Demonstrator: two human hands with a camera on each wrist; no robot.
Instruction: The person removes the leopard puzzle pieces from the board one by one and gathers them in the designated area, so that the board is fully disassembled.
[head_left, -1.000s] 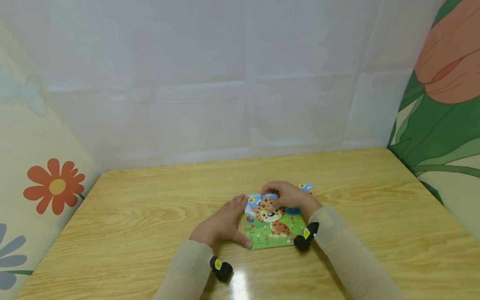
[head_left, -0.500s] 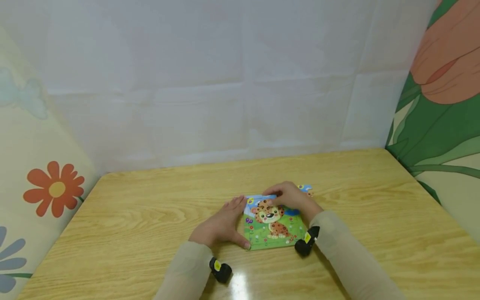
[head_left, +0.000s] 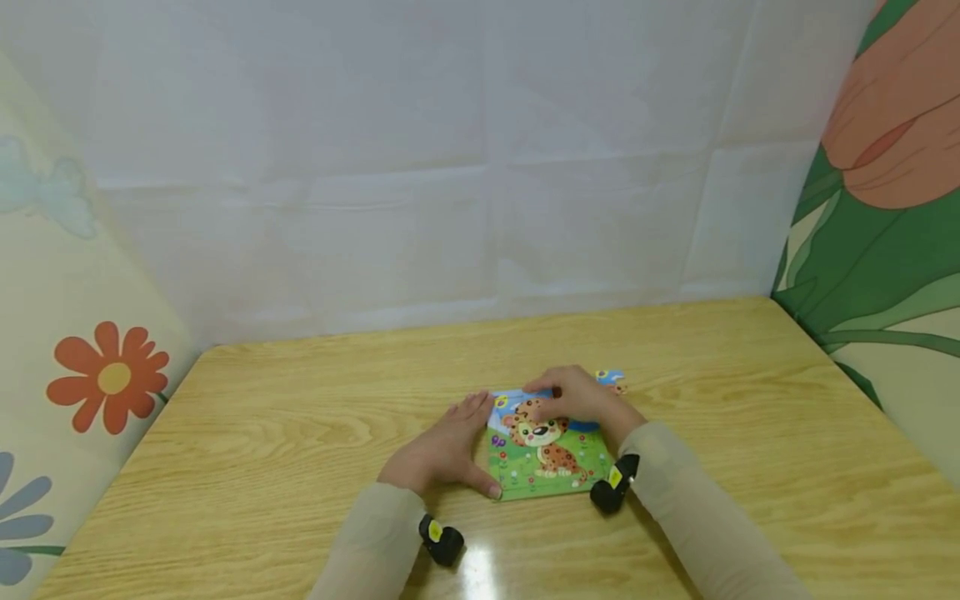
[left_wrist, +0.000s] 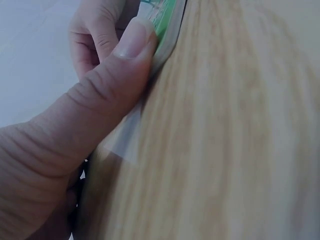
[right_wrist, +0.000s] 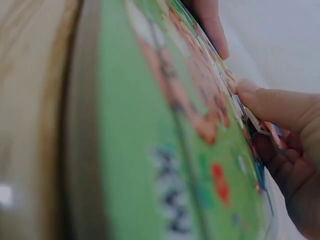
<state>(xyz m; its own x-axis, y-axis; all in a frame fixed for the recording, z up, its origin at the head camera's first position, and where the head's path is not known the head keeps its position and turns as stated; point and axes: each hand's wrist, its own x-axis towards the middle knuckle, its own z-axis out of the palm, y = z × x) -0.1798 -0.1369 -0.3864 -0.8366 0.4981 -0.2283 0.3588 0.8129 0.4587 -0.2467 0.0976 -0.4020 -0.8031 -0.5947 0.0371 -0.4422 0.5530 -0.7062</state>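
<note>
A picture board point(head_left: 555, 467) showing a spotted cub on green grass lies flat on the wooden table. Its left edge is bordered by the left hand point(head_left: 446, 446), fingers straight, thumb point(left_wrist: 127, 50) against the near left corner. The right hand point(head_left: 581, 396) reaches over the board's upper right part; in the right wrist view its thumb and curled fingers point(right_wrist: 295, 150) pinch a small puzzle piece point(right_wrist: 256, 121), tilted up from the surface. A dark blue patch point(head_left: 583, 426) of the board shows under that hand, which hides the upper right corner.
Just beyond the board's upper right, another loose blue and orange piece point(head_left: 611, 380) lies on the table point(head_left: 300, 417). A white cloth point(head_left: 375, 208) hangs behind the table, with flower-painted panels point(head_left: 112, 375) at both sides.
The right hand has shifted slightly at the upper part of the board, its thumb moving over the cub's head. The left hand stays at the left edge. The camera view has moved a little.
</note>
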